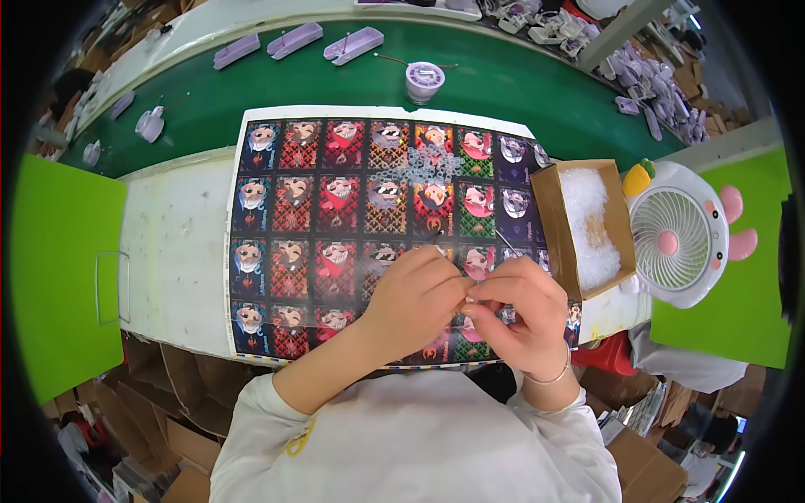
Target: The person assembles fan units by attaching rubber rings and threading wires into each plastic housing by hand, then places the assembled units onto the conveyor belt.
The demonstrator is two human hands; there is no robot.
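My left hand (423,289) and my right hand (524,314) meet over the lower middle of a printed sheet (237,277) of cartoon cards. Fingertips of both are pinched together around something too small to make out. A dark pointed tip (437,237) shows just beyond the left knuckles. Beyond the right hand, a thin metal rod (506,241) sticks out; whether that hand holds it I cannot tell. Farther up the sheet lies a loose pile of small clear ring-like pieces (429,166). At the right, an open cardboard box (555,222) holds many small translucent pieces (587,197).
A white fan (671,243) with pink ears stands right of the box. Behind the sheet runs a green conveyor belt (335,84) carrying lilac housings (354,45) and a round lilac part (424,81). More lilac parts (650,84) are heaped at the far right.
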